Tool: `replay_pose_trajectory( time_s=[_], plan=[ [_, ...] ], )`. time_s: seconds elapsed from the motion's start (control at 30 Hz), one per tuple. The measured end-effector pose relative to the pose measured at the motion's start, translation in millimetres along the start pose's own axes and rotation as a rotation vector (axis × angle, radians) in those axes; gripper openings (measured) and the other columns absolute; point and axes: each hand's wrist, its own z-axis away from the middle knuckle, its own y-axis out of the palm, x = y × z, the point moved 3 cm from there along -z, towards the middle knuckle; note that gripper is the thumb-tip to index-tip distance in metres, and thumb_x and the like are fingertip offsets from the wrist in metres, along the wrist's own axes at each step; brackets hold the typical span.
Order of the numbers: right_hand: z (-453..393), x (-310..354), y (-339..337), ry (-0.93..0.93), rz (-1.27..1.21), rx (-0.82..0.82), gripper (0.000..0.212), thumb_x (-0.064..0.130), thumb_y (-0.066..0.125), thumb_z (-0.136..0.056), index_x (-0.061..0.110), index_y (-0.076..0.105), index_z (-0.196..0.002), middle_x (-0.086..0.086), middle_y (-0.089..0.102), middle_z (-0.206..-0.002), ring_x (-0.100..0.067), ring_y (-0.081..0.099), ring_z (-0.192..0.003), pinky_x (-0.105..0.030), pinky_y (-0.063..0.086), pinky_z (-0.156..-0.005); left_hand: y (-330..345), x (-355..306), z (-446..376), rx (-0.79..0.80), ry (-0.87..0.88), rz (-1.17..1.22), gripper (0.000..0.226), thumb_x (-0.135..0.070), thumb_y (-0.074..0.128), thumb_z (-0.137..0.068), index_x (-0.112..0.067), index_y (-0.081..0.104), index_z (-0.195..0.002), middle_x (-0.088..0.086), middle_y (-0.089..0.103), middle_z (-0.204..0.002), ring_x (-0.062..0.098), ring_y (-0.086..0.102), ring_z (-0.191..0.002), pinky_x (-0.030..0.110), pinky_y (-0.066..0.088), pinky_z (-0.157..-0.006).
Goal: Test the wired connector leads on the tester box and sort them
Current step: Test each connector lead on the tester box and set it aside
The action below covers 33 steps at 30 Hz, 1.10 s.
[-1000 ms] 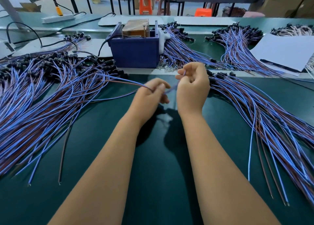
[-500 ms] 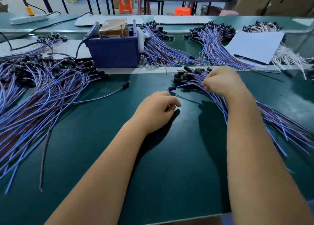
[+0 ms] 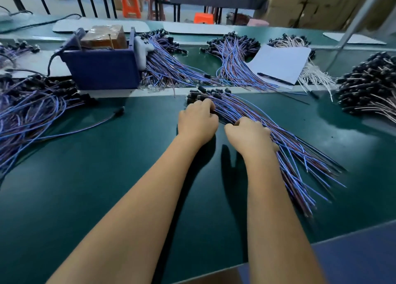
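Note:
The blue tester box [image 3: 102,69] stands at the back left of the green mat, a brown taped block on top. A bundle of blue and brown connector leads [image 3: 285,146] lies fanned out at centre right, black plugs toward the box. My left hand [image 3: 198,120] curls its fingers over the plug end of this bundle. My right hand [image 3: 249,133] curls into the wires just behind it. One single lead [image 3: 115,114] lies alone on the mat beside the big left pile of leads [image 3: 32,112].
More lead piles [image 3: 171,67] [image 3: 231,56] lie behind the mat's far edge. A white sheet [image 3: 280,63] with a pen sits at the back right. A heap of black plugs with pale wires [image 3: 368,88] is at far right. The near table edge [image 3: 321,241] runs diagonally at the bottom right.
Both hands held one lead at the centre. That lead now lies on the left of the mat, and both hands have moved right onto the bundle. The view has swung right.

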Motion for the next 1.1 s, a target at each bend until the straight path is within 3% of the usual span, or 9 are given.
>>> replay_pose_trajectory(
  time_s=[0.1,0.3,0.37,0.47,0.57,0.7,0.8,1.0,1.1],
  plan=[
    [-7.2,-14.1,-7.4,0.023,0.030,0.013,0.044,0.035,0.040,-0.090,0.024,0.053,-0.130,-0.011,0.041,-0.141,-0.028,0.030,-0.132,-0.053,0.026,-0.097,7.0,-11.9,-19.4,0.067,-0.036,0.105,0.025,-0.026,0.048,-0.091,-0.023,0.055,-0.114,0.003,0.060,-0.122,0.028,0.053,-0.115,0.036,0.034,-0.087],
    [-18.2,-29.2,-6.6,0.078,0.092,-0.064,0.046,0.041,0.040,-0.090,0.026,0.052,-0.131,-0.012,0.040,-0.142,-0.030,0.032,-0.135,-0.057,0.018,-0.111,23.6,-22.9,-33.0,0.252,-0.037,0.103,0.049,-0.035,0.042,-0.096,-0.033,0.038,-0.145,0.003,0.053,-0.141,0.021,0.042,-0.134,0.036,0.023,-0.105],
    [-18.0,-26.2,-2.8,0.079,0.114,-0.120,0.045,0.041,0.041,-0.090,0.023,0.054,-0.129,-0.013,0.041,-0.141,-0.033,0.032,-0.133,-0.058,0.018,-0.110,19.5,-19.9,-27.9,0.200,-0.040,0.197,0.040,-0.030,0.043,-0.096,-0.034,0.050,-0.135,-0.004,0.061,-0.130,0.019,0.049,-0.127,0.032,0.025,-0.105],
    [-10.9,-14.3,4.1,0.019,0.120,-0.260,0.041,0.039,0.045,-0.091,0.021,0.054,-0.127,-0.013,0.045,-0.137,-0.034,0.032,-0.128,-0.051,0.022,-0.106,11.0,-12.1,-13.1,0.141,-0.080,0.374,0.027,-0.020,0.046,-0.092,-0.034,0.065,-0.106,-0.011,0.066,-0.087,0.019,0.061,-0.102,0.029,0.042,-0.095],
    [-0.7,7.2,14.1,-0.106,0.065,-0.308,0.037,0.034,0.048,-0.091,0.022,0.054,-0.125,-0.011,0.048,-0.134,-0.033,0.036,-0.124,-0.045,0.026,-0.098,-5.9,2.1,1.6,0.063,-0.114,0.345,0.027,-0.020,0.045,-0.090,-0.037,0.065,-0.094,-0.009,0.065,-0.078,0.018,0.059,-0.089,0.031,0.042,-0.095],
    [17.1,54.7,33.5,-0.382,0.045,-0.213,0.036,0.030,0.046,-0.093,0.023,0.053,-0.128,-0.009,0.052,-0.132,-0.031,0.041,-0.122,-0.042,0.030,-0.096,-38.1,41.7,16.6,-0.199,-0.193,0.228,0.028,-0.016,0.048,-0.088,-0.022,0.070,-0.105,0.004,0.059,-0.117,0.029,0.057,-0.101,0.036,0.044,-0.092],
    [30.9,89.2,49.9,-0.560,-0.034,-0.067,0.035,0.027,0.045,-0.094,0.022,0.054,-0.128,-0.009,0.055,-0.127,-0.030,0.047,-0.118,-0.041,0.036,-0.096,-65.0,83.0,31.2,-0.330,-0.342,0.130,0.036,-0.017,0.051,-0.089,-0.012,0.051,-0.124,0.015,0.036,-0.135,0.034,0.054,-0.091,0.034,0.037,-0.075],
    [44.8,147.8,85.3,-0.734,-0.354,0.204,0.035,0.012,0.042,-0.095,0.019,0.057,-0.126,-0.008,0.061,-0.121,-0.026,0.054,-0.110,-0.032,0.043,-0.088,-98.0,137.6,52.4,-0.261,-0.477,-0.208,0.034,-0.015,0.047,-0.094,-0.004,0.046,-0.126,0.023,0.043,-0.130,0.044,0.052,-0.107,0.042,0.034,-0.075],
    [36.6,162.2,101.6,-0.708,-0.324,0.187,0.039,0.009,0.039,-0.093,0.020,0.055,-0.128,-0.006,0.060,-0.127,-0.026,0.053,-0.115,-0.033,0.042,-0.088,-93.6,137.1,53.6,-0.233,-0.469,-0.238,0.026,-0.016,0.044,-0.099,-0.009,0.049,-0.123,0.018,0.051,-0.124,0.040,0.055,-0.108,0.039,0.033,-0.072]
  ],
)
